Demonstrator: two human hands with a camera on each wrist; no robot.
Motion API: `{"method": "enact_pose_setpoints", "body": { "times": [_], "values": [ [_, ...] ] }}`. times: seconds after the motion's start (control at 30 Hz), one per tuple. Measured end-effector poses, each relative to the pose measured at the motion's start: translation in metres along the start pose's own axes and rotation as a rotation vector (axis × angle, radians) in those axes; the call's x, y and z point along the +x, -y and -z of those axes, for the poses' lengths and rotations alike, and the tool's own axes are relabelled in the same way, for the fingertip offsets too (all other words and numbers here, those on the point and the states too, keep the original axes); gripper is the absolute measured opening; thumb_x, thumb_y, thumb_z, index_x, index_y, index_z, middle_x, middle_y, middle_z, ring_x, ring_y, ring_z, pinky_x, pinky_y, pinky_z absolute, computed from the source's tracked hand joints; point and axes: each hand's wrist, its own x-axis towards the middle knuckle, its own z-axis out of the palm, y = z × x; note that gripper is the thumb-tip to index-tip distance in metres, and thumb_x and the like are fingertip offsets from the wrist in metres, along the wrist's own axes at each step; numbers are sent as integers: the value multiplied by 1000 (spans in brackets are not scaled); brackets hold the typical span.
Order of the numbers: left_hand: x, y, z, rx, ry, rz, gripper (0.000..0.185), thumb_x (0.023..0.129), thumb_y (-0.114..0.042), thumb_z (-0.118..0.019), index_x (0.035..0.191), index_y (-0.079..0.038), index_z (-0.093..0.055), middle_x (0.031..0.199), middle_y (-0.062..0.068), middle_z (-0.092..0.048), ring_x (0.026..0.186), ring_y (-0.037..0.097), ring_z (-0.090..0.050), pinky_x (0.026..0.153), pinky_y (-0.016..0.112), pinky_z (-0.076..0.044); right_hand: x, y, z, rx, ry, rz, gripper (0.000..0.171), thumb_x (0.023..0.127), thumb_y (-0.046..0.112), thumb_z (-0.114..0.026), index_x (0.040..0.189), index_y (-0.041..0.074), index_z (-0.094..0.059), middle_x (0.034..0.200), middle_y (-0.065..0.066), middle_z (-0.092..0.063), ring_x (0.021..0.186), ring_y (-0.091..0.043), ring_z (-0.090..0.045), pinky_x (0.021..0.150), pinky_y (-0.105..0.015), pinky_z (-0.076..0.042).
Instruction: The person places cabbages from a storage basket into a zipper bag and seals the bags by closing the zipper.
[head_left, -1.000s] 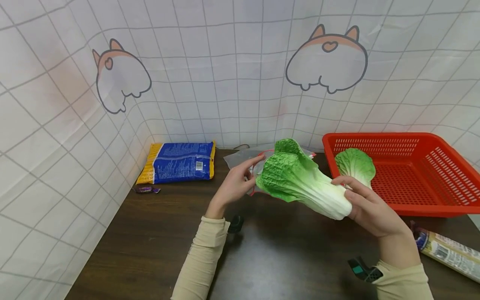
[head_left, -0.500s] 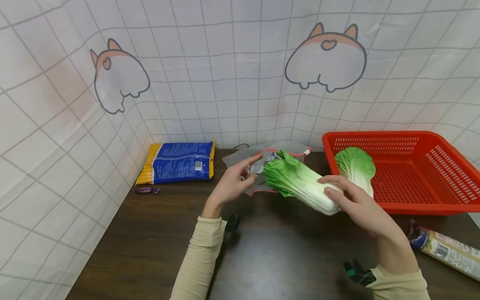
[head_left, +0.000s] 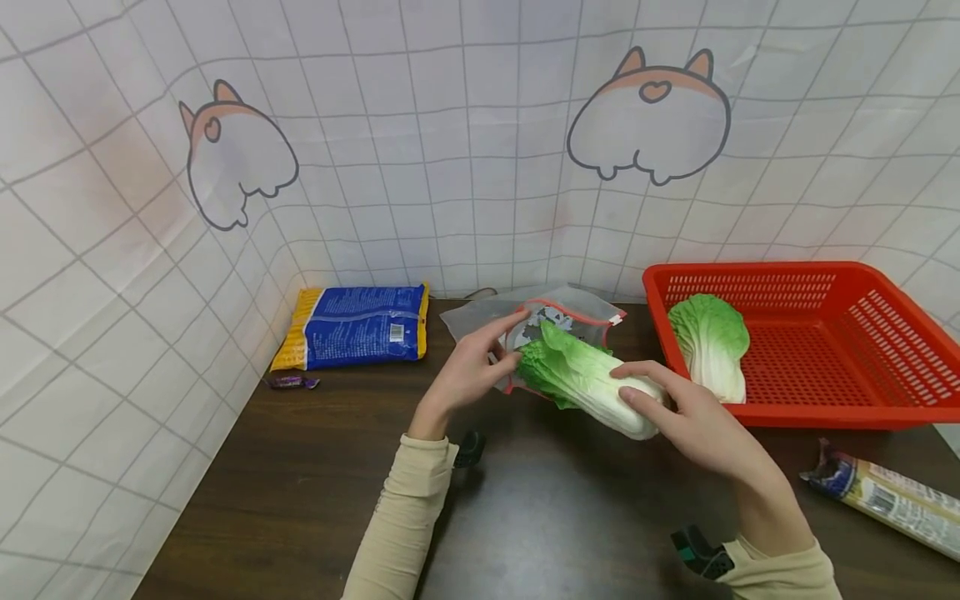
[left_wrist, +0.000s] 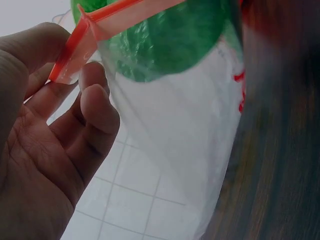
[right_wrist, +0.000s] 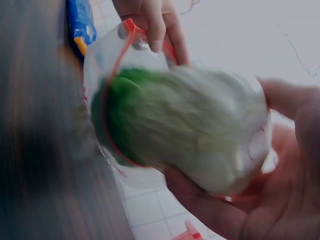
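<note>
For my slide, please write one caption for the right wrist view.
Right grip holds a cabbage, its leafy end inside a clear bag, left grip at the red rim.

my head view and my two wrist views
the first looks forward and down on the table from farther off; the others, close in, face the same bag and cabbage from opposite sides.

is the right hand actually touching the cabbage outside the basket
Touching: the right wrist view shows the right hand gripping the cabbage at its white end, with no gap between them.
</note>
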Motion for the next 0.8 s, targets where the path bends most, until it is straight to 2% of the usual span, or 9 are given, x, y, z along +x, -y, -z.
{"method": "enact_pose_setpoints", "body": {
  "times": [0.07,0.17,0.23,0.3,0.37,0.6,0.63,0.73,0.8],
  "values": [
    [1,0,-1,5,7,-13,58,95,-9,-62,149,-20,-44,134,-1,-56,70,8,-55,57,26,-46,1,1,-1,7,-43,-44,33,100,42,-52,130,29,-55,117,-7,-61,95,-25,-54,76,-39,-43],
    [2,-1,-3,8,22,-31,57,96,-9,-61,149,-17,-43,135,2,-56,70,9,-54,56,26,-45,2,3,-3,32,-80,-78,37,100,44,-50,134,27,-52,116,-10,-59,96,-26,-52,75,-39,-41],
    [2,-1,-4,7,30,-31,57,96,-10,-61,149,-17,-43,130,4,-58,69,9,-54,55,25,-44,3,3,-6,93,-57,-79,38,101,42,-51,135,27,-51,116,-10,-58,96,-26,-51,76,-38,-42],
    [2,-1,-5,4,29,-30,57,95,-9,-61,149,-16,-44,123,5,-61,70,8,-55,55,25,-44,4,2,-8,160,-23,-64,38,101,38,-52,137,25,-51,127,-9,-54,103,-26,-50,79,-37,-44],
    [1,-1,-6,4,23,-23,57,95,-9,-62,149,-16,-45,118,5,-62,69,8,-55,55,25,-44,5,1,-10,193,-3,-62,38,101,37,-52,137,24,-51,130,-11,-53,107,-27,-50,82,-38,-44],
    [0,-4,-7,-7,47,-24,57,96,-11,-60,150,-20,-43,108,3,-61,67,9,-54,53,26,-42,5,1,-16,48,-23,-68,39,100,45,-52,135,28,-52,127,-7,-57,104,-25,-54,82,-42,-45],
    [0,-4,-7,-9,49,-22,57,96,-11,-60,150,-21,-43,103,3,-60,67,9,-54,53,26,-42,6,2,-17,37,-25,-56,39,99,44,-53,135,28,-52,126,-7,-58,104,-25,-55,82,-42,-45],
    [0,-5,-7,-20,44,-26,58,96,-10,-60,150,-21,-43,107,-1,-61,67,9,-54,52,27,-42,8,3,-19,11,-59,-30,40,99,44,-53,134,25,-54,127,-6,-59,106,-24,-55,85,-44,-45],
    [0,-4,-7,-21,37,-27,57,96,-11,-61,149,-21,-44,101,-2,-60,66,9,-53,51,26,-42,8,4,-20,4,-87,-29,42,100,44,-52,136,23,-53,131,-7,-57,107,-25,-54,86,-45,-44]
  ]
}}
